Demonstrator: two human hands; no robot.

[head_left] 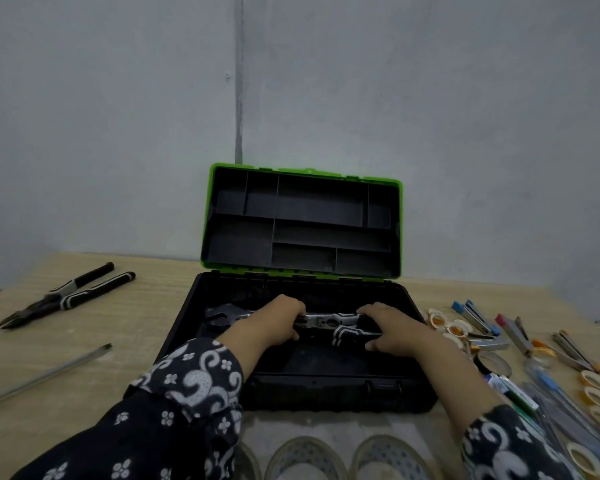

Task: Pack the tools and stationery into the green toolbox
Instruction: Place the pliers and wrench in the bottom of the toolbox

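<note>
Closest to the camera, a pair of light shoes (340,459) is seen at the bottom edge, with two patterned sleeves (174,403) reaching forward over them. Just past that, the green toolbox (219,216) is parked on the wooden table (49,341), lid swung up and leaned toward the wall, its black base (326,393) wide open.

Inside the base, an adjustable wrench (329,322) is being laid down lengthwise. The left hand (274,322) is curled round its middle, near the head end, and the right hand (392,329) is wrapped over the black-and-white handle end. So both hands are closed on the same tool, nothing loose about either grip. Whether the wrench is already resting on the box floor can't be told for sure, but it looks very close to it.

Progress-wise, this is early days. Apart from the wrench, the base looks bare as far as can be seen, and the lid compartments (302,220) are all unfilled.

Plenty is left outside. To the right, tape rolls (454,329), clips (478,317) and pens or rulers (548,396) are spread beside the box. To the left, a long metal bar (45,375) is lying near, and further back a pair of pliers (66,296) is waiting too.
</note>
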